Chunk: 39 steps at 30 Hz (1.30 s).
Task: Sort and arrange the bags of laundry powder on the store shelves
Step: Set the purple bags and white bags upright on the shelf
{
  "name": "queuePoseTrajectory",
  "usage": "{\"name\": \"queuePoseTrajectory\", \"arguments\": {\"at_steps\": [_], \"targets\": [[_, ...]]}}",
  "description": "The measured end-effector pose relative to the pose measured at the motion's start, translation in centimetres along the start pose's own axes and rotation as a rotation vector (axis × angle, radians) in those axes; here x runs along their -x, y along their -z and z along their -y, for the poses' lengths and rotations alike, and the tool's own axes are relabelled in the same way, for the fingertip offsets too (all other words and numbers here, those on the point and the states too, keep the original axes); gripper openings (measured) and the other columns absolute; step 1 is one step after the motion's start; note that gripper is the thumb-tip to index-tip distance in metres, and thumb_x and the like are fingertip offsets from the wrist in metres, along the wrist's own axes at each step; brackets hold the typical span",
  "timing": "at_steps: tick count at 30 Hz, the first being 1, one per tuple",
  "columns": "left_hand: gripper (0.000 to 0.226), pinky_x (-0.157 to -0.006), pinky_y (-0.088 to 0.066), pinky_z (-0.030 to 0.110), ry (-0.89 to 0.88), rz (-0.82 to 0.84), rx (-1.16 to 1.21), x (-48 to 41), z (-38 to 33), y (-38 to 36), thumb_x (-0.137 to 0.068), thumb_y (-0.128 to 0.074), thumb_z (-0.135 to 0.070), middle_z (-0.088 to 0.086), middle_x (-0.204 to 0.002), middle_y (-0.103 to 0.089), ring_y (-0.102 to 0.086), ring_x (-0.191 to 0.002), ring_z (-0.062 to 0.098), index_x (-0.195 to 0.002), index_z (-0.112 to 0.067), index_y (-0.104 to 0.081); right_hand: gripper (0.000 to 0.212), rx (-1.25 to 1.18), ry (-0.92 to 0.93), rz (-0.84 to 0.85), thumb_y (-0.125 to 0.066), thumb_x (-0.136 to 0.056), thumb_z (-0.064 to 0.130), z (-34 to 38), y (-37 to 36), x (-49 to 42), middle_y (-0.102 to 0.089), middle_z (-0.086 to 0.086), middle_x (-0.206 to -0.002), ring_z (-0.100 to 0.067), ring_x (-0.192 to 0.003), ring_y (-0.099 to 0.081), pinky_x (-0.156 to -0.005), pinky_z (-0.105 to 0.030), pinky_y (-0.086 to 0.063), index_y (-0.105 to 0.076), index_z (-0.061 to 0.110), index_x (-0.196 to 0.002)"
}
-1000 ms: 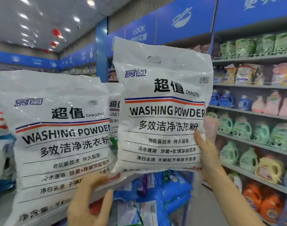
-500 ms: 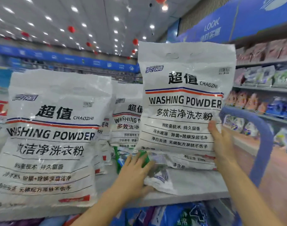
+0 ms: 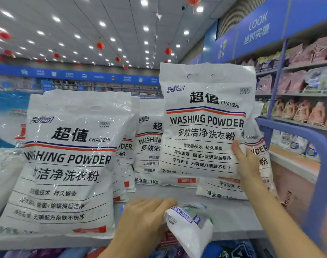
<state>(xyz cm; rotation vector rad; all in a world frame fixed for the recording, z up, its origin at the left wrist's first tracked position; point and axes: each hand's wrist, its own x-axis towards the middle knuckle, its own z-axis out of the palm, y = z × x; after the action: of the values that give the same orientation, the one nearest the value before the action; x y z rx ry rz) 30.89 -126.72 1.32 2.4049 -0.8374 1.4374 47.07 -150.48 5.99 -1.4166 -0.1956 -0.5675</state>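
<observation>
Material: the washing powder bag point(image 3: 205, 127) is a glossy, wrinkled white plastic pillow with black print and a red-blue stripe.
Right grip: the right hand point(image 3: 248, 164) clamps its lower right edge, thumb in front, and holds it upright over the grey shelf point(image 3: 233, 216).
Left grip: the left hand point(image 3: 142, 220) curls over a small crumpled pouch point(image 3: 190, 226) at the shelf's front edge.
Around: matching standing bags point(image 3: 66, 164) crowd left of both grips.

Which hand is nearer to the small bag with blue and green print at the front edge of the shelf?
Left. The left hand holds the small bag at its left end; the right hand is higher and to the right, gripping the upright washing powder bag.
</observation>
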Motion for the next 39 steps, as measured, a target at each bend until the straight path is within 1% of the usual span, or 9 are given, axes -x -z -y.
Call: {"name": "queuePoseTrajectory", "arguments": {"at_steps": [5, 8, 12, 17, 19, 22, 26, 33, 39], "targets": [[0.025, -0.040, -0.044, 0.019, 0.144, 0.208, 0.102, 0.1, -1.0, 1.7, -0.071, -0.047, -0.031, -0.012, -0.060, -0.066, -0.061, -0.050, 0.011, -0.096, -0.029, -0.049, 0.073, 0.033, -0.104, 0.117, -0.054, -0.077, 0.062, -2.6, -3.6, 1.3, -0.060, -0.003, -0.121, -0.024, -0.114, -0.054, -0.105, -0.044, -0.036, -0.052, 0.009, -0.127], [0.022, -0.069, -0.051, 0.029, 0.444, 0.335, 0.252, -0.2, -0.3, 1.8, -0.091, -0.043, -0.043, -0.009, -0.085, -0.072, -0.066, -0.079, 0.012, -0.106, -0.033, -0.056, 0.091, 0.118, -0.175, 0.245, -0.045, -0.071, 0.074, -4.9, -5.5, 3.2, -0.047, -0.007, -0.141, -0.029, -0.130, -0.043, -0.110, -0.052, -0.030, -0.040, 0.015, -0.141], [0.008, -0.061, -0.054, 0.027, 0.602, 0.283, 0.361, -1.3, 1.2, 1.9, -0.093, -0.050, -0.039, -0.006, -0.081, -0.067, -0.065, -0.070, 0.003, -0.099, -0.035, -0.054, 0.062, 0.389, -0.036, 0.267, -0.051, -0.090, 0.048, -6.0, -6.1, 3.8, -0.046, -0.007, -0.141, -0.025, -0.127, -0.044, -0.103, -0.036, -0.036, -0.037, 0.016, -0.140], [0.018, -0.060, -0.059, 0.036, 0.698, 0.466, 0.440, -4.3, 3.2, 2.4, -0.094, -0.047, -0.043, 0.005, -0.088, -0.069, -0.070, -0.072, 0.015, -0.098, -0.026, -0.042, 0.036, 0.119, 0.239, 0.207, -0.052, -0.089, 0.049, -1.1, -4.9, 5.0, -0.059, 0.013, -0.115, -0.009, -0.111, -0.055, -0.095, -0.025, -0.045, -0.051, 0.028, -0.119], [0.027, -0.070, -0.058, 0.044, 0.647, 0.557, 0.420, -5.6, 3.9, 1.9, -0.094, -0.046, -0.043, 0.004, -0.096, -0.068, -0.069, -0.081, 0.020, -0.106, -0.019, -0.045, 0.039, 0.031, 0.248, 0.454, -0.040, -0.088, 0.054, 1.0, -4.7, 6.5, -0.065, 0.014, -0.112, -0.005, -0.110, -0.058, -0.091, -0.018, -0.047, -0.057, 0.031, -0.114], [0.021, -0.079, -0.055, 0.040, 0.484, 0.660, 0.395, -7.4, 4.3, 1.1, -0.096, -0.047, -0.039, 0.000, -0.099, -0.064, -0.064, -0.085, 0.017, -0.108, -0.023, -0.054, 0.042, -0.006, 0.144, 0.687, -0.039, -0.090, 0.051, 2.6, -4.8, 8.0, -0.067, 0.003, -0.116, -0.017, -0.113, -0.060, -0.098, -0.040, -0.048, -0.066, 0.025, -0.110], [0.028, -0.056, -0.048, 0.020, 0.510, 0.722, 0.600, -9.0, 5.0, 0.7, -0.099, -0.043, -0.037, -0.005, -0.075, -0.064, -0.059, -0.060, 0.008, -0.089, -0.017, -0.061, 0.078, -0.182, 0.071, 0.752, -0.061, -0.060, 0.079, 3.1, -4.0, 8.8, -0.071, -0.011, -0.104, -0.030, -0.095, -0.069, -0.076, -0.037, -0.058, -0.068, 0.018, -0.107], [0.047, -0.060, -0.042, 0.024, 0.291, 0.824, -0.186, -11.1, 7.1, -1.9, -0.093, -0.043, -0.055, -0.004, -0.068, -0.053, -0.047, -0.057, 0.008, -0.075, -0.012, -0.052, 0.025, 0.136, -0.008, 0.546, -0.050, -0.092, 0.025, 1.0, -4.9, 6.6, -0.072, -0.006, -0.078, -0.017, -0.069, -0.070, -0.060, -0.022, -0.055, -0.062, 0.003, -0.087], [0.051, -0.049, -0.029, 0.023, 0.247, 0.565, -0.148, -9.4, 10.1, -1.0, -0.079, -0.059, -0.064, -0.005, -0.058, -0.044, -0.037, -0.050, 0.010, -0.062, -0.019, -0.042, 0.017, -0.012, -0.069, 0.417, -0.051, -0.094, 0.025, -0.1, -5.4, 6.5, -0.074, -0.005, -0.080, -0.019, -0.071, -0.071, -0.061, -0.024, -0.056, -0.063, 0.012, -0.096]]}}
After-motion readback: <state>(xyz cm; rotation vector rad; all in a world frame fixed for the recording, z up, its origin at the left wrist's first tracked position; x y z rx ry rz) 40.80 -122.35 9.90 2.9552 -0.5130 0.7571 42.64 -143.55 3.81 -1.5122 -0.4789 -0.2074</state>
